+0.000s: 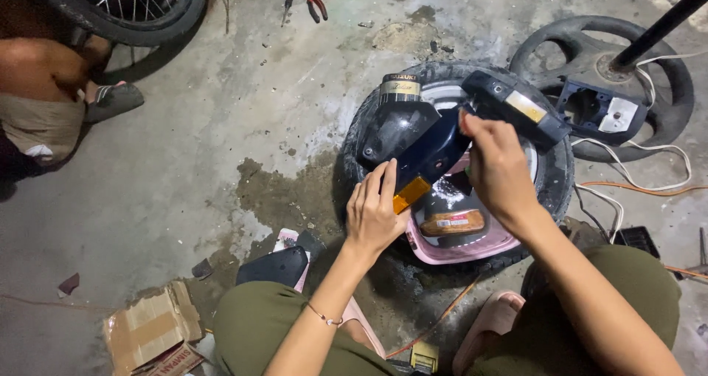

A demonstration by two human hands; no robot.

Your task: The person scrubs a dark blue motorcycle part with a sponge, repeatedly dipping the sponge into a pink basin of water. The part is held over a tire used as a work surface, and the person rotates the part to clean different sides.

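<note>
Far left: spoked wheel (133, 3) and another person's sandalled foot (110, 99); bare concrete floor (221, 125) lies open between. Torn brown cardboard (151, 328) at the bottom edge. Left hand (375, 212), fingers together, grips the dark blue plastic fairing panel (431, 154) at its orange reflector end. Panel sits over a small black tyre (553, 177). Right hand (498, 166), fingers curled, presses the panel's upper right edge. Steering wheel (664, 88) far right.

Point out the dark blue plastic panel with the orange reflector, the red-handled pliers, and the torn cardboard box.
dark blue plastic panel (435, 151), head view, glossy middle face
red-handled pliers (316, 2), head view, handles
torn cardboard box (147, 324), head view, top flap
</note>
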